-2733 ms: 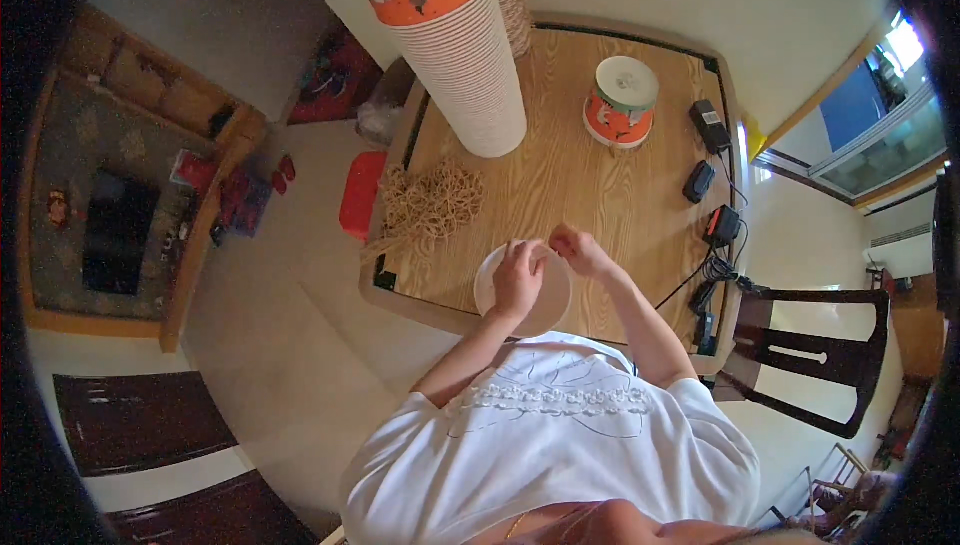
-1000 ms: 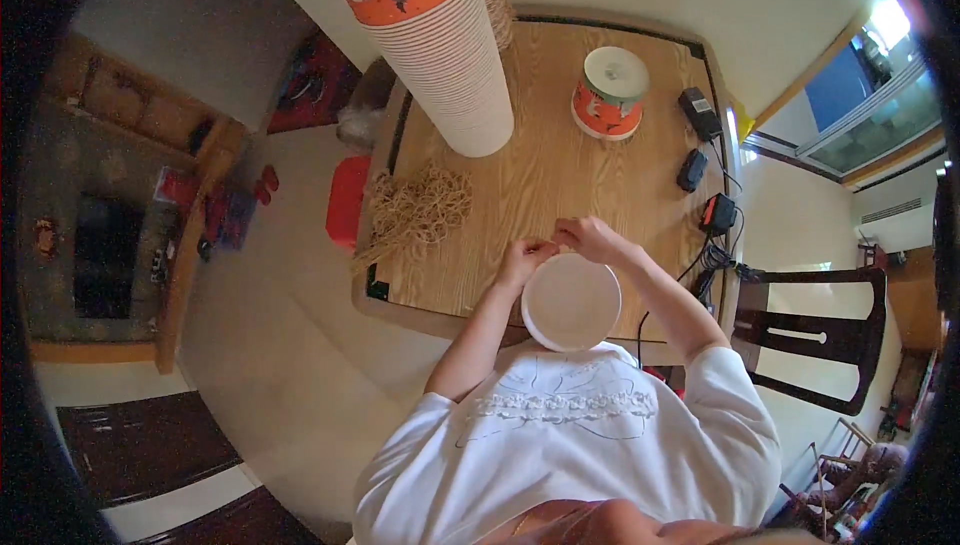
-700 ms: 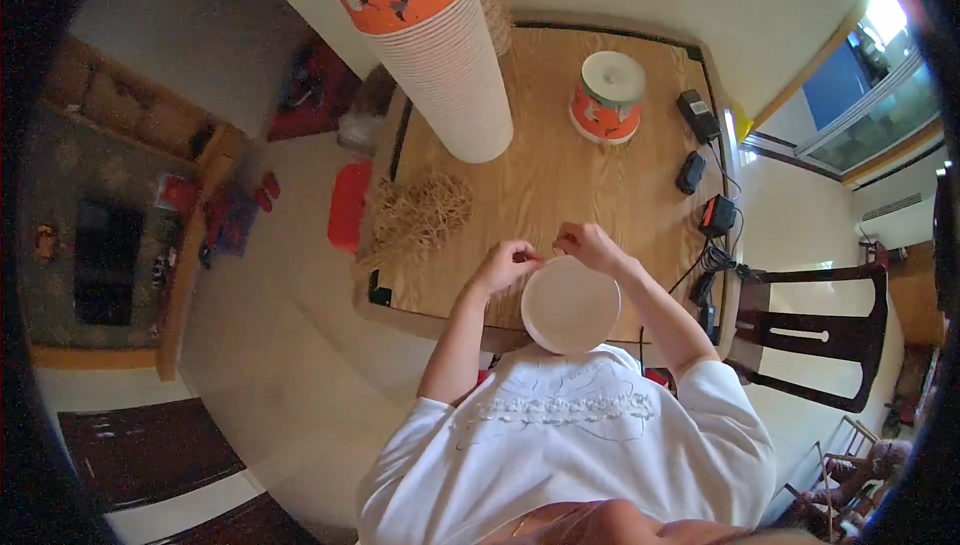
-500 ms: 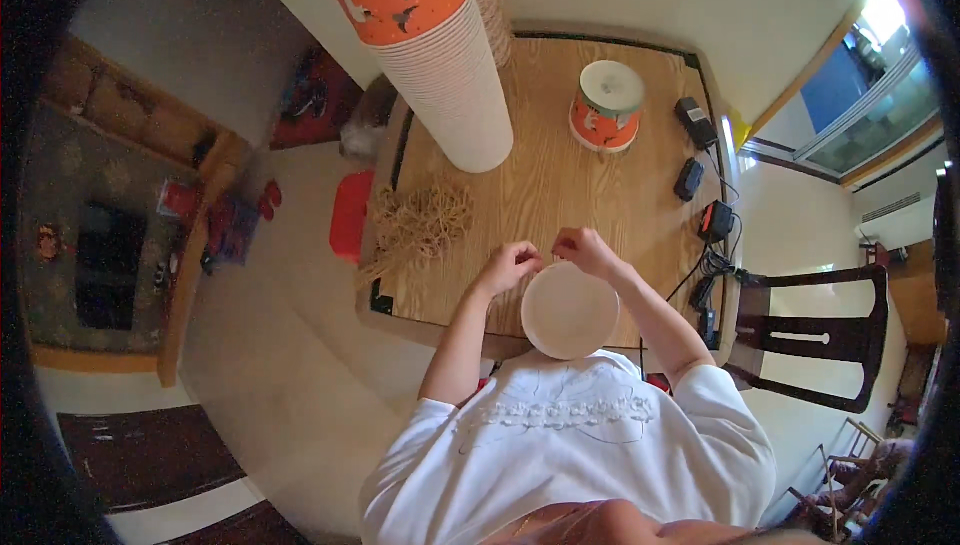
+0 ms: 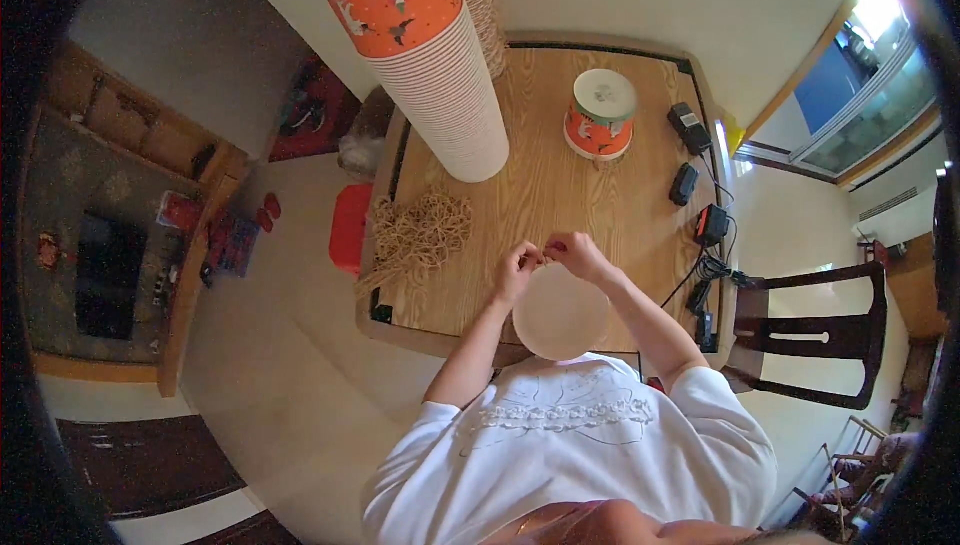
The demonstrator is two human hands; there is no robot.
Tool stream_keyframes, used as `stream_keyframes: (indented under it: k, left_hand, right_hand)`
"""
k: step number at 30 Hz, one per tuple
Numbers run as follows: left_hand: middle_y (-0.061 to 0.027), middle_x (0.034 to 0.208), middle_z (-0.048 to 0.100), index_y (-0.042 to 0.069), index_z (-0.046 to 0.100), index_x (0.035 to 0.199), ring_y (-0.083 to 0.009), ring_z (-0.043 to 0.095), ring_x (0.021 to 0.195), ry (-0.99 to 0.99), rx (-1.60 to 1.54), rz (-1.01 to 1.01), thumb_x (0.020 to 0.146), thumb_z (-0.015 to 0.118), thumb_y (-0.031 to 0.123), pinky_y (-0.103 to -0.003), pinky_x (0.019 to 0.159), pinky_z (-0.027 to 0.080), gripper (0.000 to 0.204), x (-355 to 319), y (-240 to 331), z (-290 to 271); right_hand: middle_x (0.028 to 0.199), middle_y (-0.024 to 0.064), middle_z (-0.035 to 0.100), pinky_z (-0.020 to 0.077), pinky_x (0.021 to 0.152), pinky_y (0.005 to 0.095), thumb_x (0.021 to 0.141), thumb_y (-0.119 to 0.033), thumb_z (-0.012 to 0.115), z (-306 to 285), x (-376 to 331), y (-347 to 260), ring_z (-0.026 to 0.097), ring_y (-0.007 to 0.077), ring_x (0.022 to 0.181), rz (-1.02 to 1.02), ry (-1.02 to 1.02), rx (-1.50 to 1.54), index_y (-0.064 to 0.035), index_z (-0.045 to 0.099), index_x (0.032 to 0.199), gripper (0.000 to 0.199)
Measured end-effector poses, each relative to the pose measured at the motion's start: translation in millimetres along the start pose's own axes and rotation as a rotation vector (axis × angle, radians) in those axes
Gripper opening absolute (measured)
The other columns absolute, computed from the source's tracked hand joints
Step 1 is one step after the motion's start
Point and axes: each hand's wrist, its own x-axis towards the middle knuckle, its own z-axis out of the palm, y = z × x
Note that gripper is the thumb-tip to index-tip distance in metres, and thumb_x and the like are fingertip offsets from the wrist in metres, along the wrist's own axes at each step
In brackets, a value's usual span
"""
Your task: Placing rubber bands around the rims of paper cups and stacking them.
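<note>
A round off-white paper bucket (image 5: 562, 315) is at the table's near edge, close against my white shirt, its pale round face toward me. At its far rim, my left hand (image 5: 518, 267) pinches with bent fingers. My right hand (image 5: 577, 255) pinches right beside it, fingertips nearly meeting the left ones. A small tan bit of cord (image 5: 544, 261) shows between them; most of it is hidden by the fingers. To the left lies a tangled heap of tan cord (image 5: 425, 235).
A tall leaning stack of nested paper buckets (image 5: 440, 85), orange and green at the top, stands at the far left. One orange bucket (image 5: 600, 125) sits upside down at the back. Black adapters and cables (image 5: 712, 230) line the right edge, near a dark chair (image 5: 815, 337). A red stool (image 5: 350, 228) stands left.
My fingertips have come closer together at the far rim. The bucket has shifted slightly left and tipped, showing less of its inside. The view has moved a little.
</note>
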Motion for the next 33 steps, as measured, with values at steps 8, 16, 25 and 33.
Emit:
stream_keyframes:
  k: [8, 16, 25, 33]
  left_hand:
    - [-0.0094, 0.077, 0.058, 0.003, 0.063, 0.078, -0.0189, 0.057, 0.073, 0.155, 0.083, 0.068, 0.074, 0.055, -0.003, -0.028, 0.066, 0.046, 0.011, -19.7, 1.3, 20.5]
    - [-0.0101, 0.087, 0.058, 0.008, 0.065, 0.089, -0.0248, 0.057, 0.083, -0.158, 0.455, 0.203, 0.073, 0.06, 0.009, -0.032, 0.07, 0.046, 0.017, -21.4, 21.5, 3.8]
    - [-0.0086, 0.079, 0.056, 0.007, 0.06, 0.082, -0.0259, 0.058, 0.071, -0.262, 0.477, 0.193, 0.075, 0.061, 0.014, -0.035, 0.062, 0.047, 0.011, -8.0, 39.8, 9.3]
    - [-0.0024, 0.071, 0.054, 0.004, 0.057, 0.08, -0.0107, 0.053, 0.061, -0.179, 0.125, 0.034, 0.078, 0.058, 0.011, -0.025, 0.055, 0.044, 0.007, -13.9, 18.4, 21.7]
  right_hand:
    - [0.068, 0.0129, 0.06, 0.0452, 0.058, 0.0324, 0.074, -0.011, 0.056, -11.7, 0.9, 10.5, 0.057, 0.0238, 0.062, 0.046, -0.21, -0.106, -0.0021, 0.061, 0.08, 0.012]
    - [0.074, 0.0122, 0.061, 0.0456, 0.063, 0.0361, 0.076, -0.02, 0.056, -16.8, -18.4, -0.7, 0.06, 0.0254, 0.07, 0.136, -0.162, 0.084, -0.0075, 0.063, 0.081, 0.015]
    - [0.07, 0.0139, 0.06, 0.0456, 0.06, 0.0329, 0.074, -0.015, 0.057, -17.6, -29.8, 4.7, 0.059, 0.0235, 0.066, 0.122, -0.103, -0.051, -0.0034, 0.061, 0.079, 0.014]
    - [0.072, 0.015, 0.06, 0.0457, 0.059, 0.0344, 0.075, -0.018, 0.058, -18.2, -38.8, -7.1, 0.06, 0.0262, 0.067, 0.225, -0.017, -0.095, -0.0036, 0.062, 0.08, 0.016]
